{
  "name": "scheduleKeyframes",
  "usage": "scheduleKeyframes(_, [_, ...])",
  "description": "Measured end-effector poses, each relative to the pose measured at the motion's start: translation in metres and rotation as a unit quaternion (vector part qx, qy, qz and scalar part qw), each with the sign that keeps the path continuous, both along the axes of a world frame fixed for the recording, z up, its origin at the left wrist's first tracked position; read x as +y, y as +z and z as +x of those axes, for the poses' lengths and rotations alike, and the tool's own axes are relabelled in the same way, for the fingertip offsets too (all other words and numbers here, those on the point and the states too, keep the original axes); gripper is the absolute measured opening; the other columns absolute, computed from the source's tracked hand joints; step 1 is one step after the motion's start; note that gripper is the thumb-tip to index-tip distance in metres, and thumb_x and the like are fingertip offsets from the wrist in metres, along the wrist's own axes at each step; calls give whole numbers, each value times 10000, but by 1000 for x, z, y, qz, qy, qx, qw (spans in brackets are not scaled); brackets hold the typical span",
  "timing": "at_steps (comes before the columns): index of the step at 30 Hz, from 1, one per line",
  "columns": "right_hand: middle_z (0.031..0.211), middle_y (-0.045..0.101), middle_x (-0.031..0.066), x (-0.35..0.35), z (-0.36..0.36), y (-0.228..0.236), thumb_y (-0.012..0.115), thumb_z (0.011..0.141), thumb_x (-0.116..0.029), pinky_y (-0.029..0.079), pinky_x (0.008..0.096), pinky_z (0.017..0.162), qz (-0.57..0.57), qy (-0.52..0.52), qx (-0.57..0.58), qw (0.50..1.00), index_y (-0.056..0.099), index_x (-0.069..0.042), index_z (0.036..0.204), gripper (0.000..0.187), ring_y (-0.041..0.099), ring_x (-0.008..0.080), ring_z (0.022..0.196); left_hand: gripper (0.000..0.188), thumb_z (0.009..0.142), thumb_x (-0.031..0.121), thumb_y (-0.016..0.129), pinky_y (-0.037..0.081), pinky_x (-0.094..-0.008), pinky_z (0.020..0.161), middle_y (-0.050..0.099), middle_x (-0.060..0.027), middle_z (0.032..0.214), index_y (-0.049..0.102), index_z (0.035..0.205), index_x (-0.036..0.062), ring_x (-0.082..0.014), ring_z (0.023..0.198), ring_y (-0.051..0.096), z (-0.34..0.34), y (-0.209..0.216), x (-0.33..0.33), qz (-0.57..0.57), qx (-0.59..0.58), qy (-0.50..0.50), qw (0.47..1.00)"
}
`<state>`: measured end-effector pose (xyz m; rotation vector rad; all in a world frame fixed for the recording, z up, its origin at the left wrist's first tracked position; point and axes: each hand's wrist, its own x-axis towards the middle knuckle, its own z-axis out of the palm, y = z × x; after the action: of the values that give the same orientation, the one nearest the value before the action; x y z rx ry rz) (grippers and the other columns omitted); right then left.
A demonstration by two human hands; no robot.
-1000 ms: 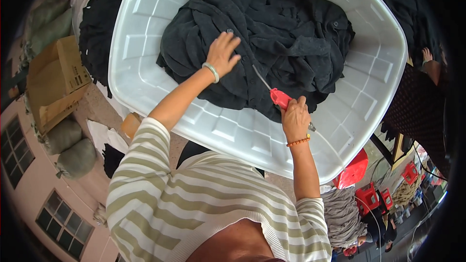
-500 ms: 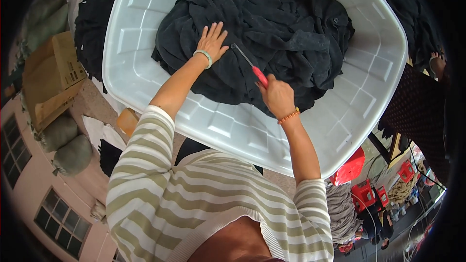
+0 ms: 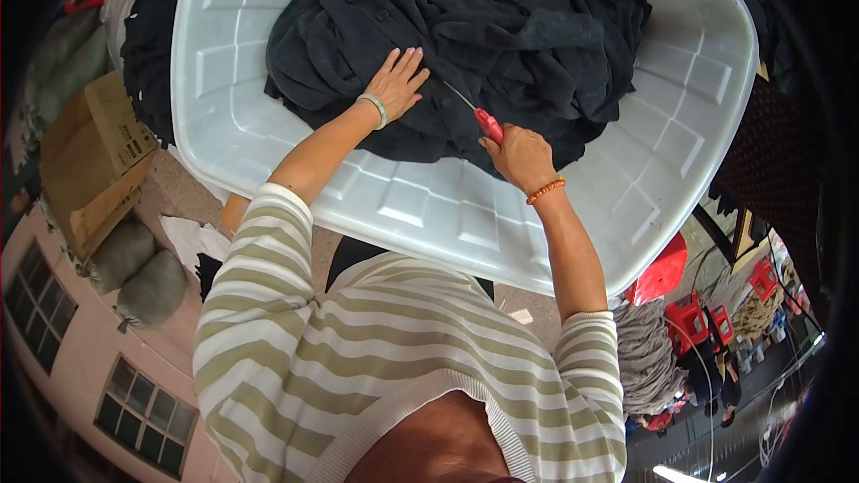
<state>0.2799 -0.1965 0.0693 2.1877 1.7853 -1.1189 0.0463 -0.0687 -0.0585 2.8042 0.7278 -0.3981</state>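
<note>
A heap of dark charcoal button-up garments (image 3: 537, 31) lies in a large white plastic tub (image 3: 231, 76). My left hand (image 3: 394, 91), wearing a pale green bangle, rests flat on the cloth with its fingers stretched out. Just to its right, my right hand (image 3: 525, 159) is closed round a tool with a red handle (image 3: 489, 125) and a thin metal shaft. The shaft slants up and left, and its tip meets the dark cloth near my left fingers; the tip's shape is too small to tell. Buttons (image 3: 382, 15) show on the fabric.
To the left are a brown cardboard box (image 3: 103, 161), stuffed grey-green sacks (image 3: 154, 291) and dark cloth (image 3: 148, 58). At the lower right are a red plastic object (image 3: 660, 270), red stools (image 3: 685, 317) and a grey cloth pile (image 3: 651, 362). The tub's near rim runs under my forearms.
The tub and garments sit slightly higher and farther left in view. My right hand has moved up and right with the tool, whose tip has left the dark round spot it touched.
</note>
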Motion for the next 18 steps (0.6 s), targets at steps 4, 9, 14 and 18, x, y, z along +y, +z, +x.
scheduleKeyframes(4, [756, 661, 184, -28, 13, -14, 637, 848, -403, 536, 411, 671, -45, 26, -30, 998, 645, -14, 844, 389, 660, 344, 722, 501, 882, 310, 591, 117, -492, 1137, 253, -163, 1508, 478, 1333, 122, -306, 1417, 184, 11, 3, -8, -10, -6, -22, 1000])
scheduleKeyframes(9, [819, 672, 176, -53, 15, -13, 635, 845, -407, 537, 410, 681, -93, 53, -28, 994, 654, -15, 871, 394, 668, 328, 772, 548, 895, 346, 561, 51, -531, 1143, 234, -73, 1537, 422, 1394, 170, -290, 1436, 131, 28, -18, -37, -66, 51, -261, 962])
scheduleKeyframes(14, [854, 676, 177, -81, 15, -28, 629, 848, -412, 534, 409, 696, -137, 85, -41, 986, 661, -12, 888, 403, 669, 319, 825, 517, 917, 359, 524, 27, -567, 1131, 151, -27, 1568, 450, 1395, 176, -253, 1452, 52, 40, -30, -69, -46, 163, -323, 931])
scheduleKeyframes(18, [823, 675, 174, -83, 16, -29, 628, 849, -412, 536, 401, 696, -114, 79, -47, 989, 661, -12, 888, 403, 671, 321, 792, 512, 936, 293, 483, 39, -573, 1128, 106, -22, 1577, 400, 1427, 176, -244, 1454, 41, 36, -34, -74, -46, 182, -317, 930])
